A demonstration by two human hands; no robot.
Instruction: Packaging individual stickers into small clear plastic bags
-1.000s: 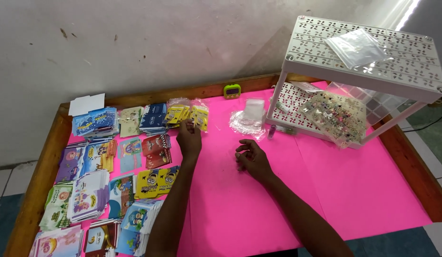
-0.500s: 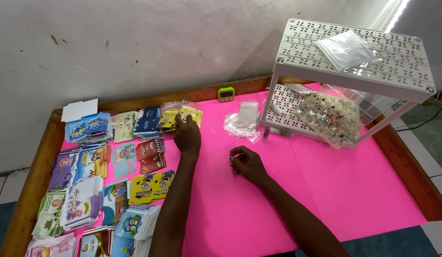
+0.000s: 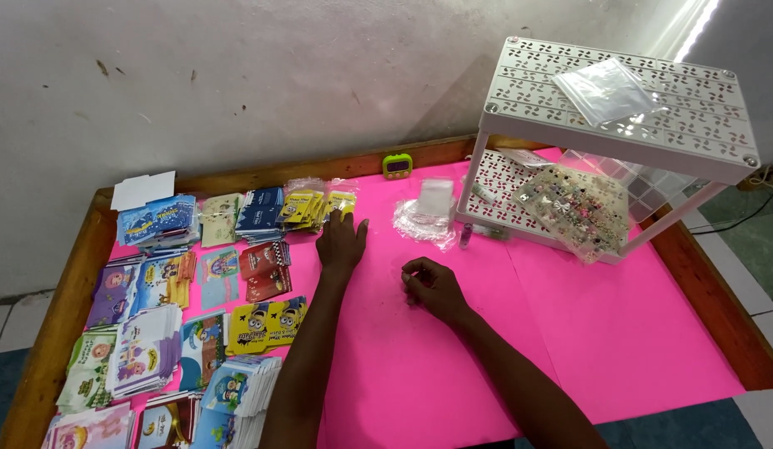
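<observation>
From the head camera, the lower left stacks of picture cards (image 3: 145, 349) run off the frame, and whatever the right hand (image 3: 432, 287) may pinch in its curled grip is too small to make out. The left hand (image 3: 340, 241) lies flat on the pink bench (image 3: 636, 333), fingers spread and empty, fingertips touching the yellow card packet (image 3: 316, 204) just ahead of it. A white perforated rack (image 3: 619, 100) carries a clear bag (image 3: 607, 87) on top and a sheet of small ornaments (image 3: 573, 208) beneath.
</observation>
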